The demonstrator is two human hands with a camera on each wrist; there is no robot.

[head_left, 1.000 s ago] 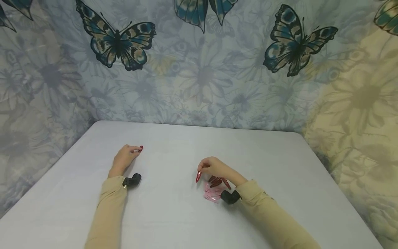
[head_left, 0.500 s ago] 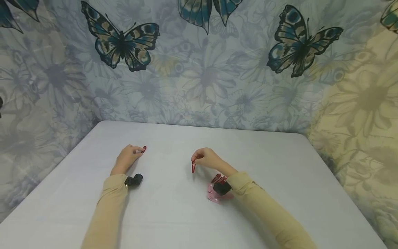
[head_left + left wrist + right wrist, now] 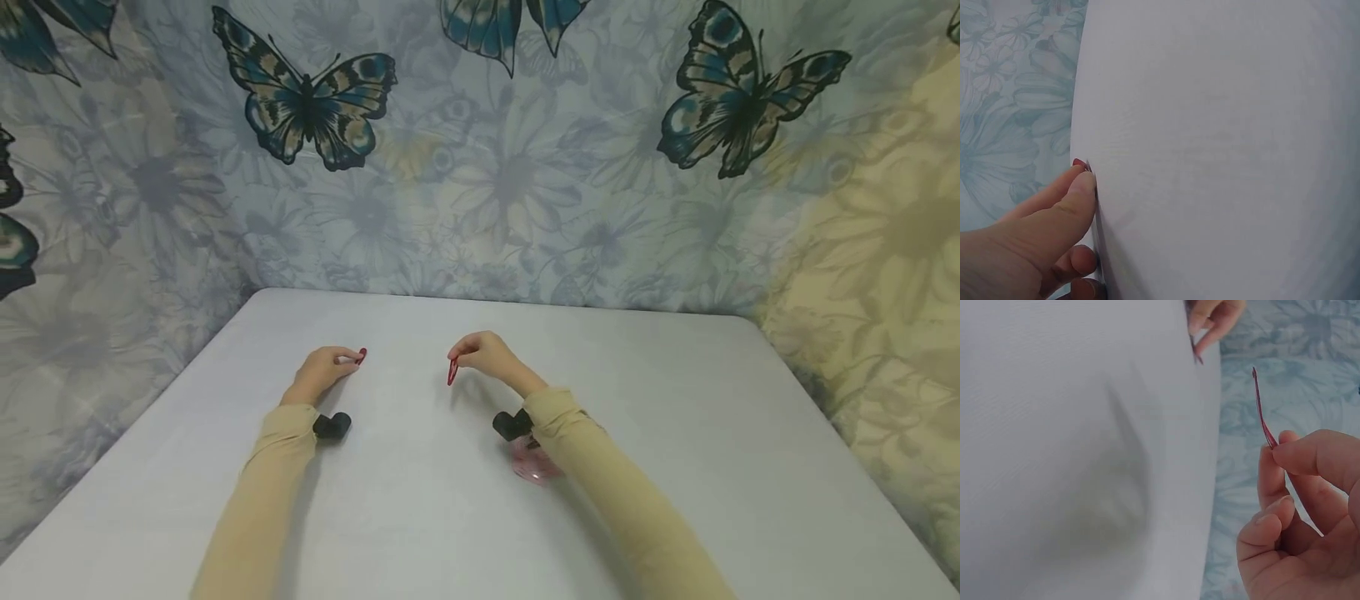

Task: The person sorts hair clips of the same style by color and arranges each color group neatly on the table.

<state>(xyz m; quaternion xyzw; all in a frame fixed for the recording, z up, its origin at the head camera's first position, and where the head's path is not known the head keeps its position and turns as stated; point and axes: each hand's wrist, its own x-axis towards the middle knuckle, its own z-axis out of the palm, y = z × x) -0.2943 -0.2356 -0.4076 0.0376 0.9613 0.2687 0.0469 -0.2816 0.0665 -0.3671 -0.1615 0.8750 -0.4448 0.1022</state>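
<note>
My left hand [image 3: 321, 372] rests low over the far left of the table, pinching a small red hair clip [image 3: 362, 357] between thumb and fingers. Only the clip's red tip [image 3: 1079, 162] shows past the thumb in the left wrist view. Across from it, my right hand [image 3: 491, 357] holds a second red hair clip [image 3: 452, 372] in a pinch above the table. That slim clip [image 3: 1259, 400] sticks out from the fingertips, seen edge-on in the right wrist view. A pink plastic packet [image 3: 534, 463] lies under the right forearm, partly hidden by the wrist camera and sleeve.
The white tabletop [image 3: 420, 500] stretches around both hands. Behind it hangs a floral cloth with butterflies [image 3: 307, 100], meeting the table's far edge. Black wrist cameras [image 3: 332, 426] jut from both sleeves.
My right hand has carried its hair clip away from the pink packet, up and left toward the left hand. The left hand keeps its clip and has barely moved. The head view has shifted slightly.
</note>
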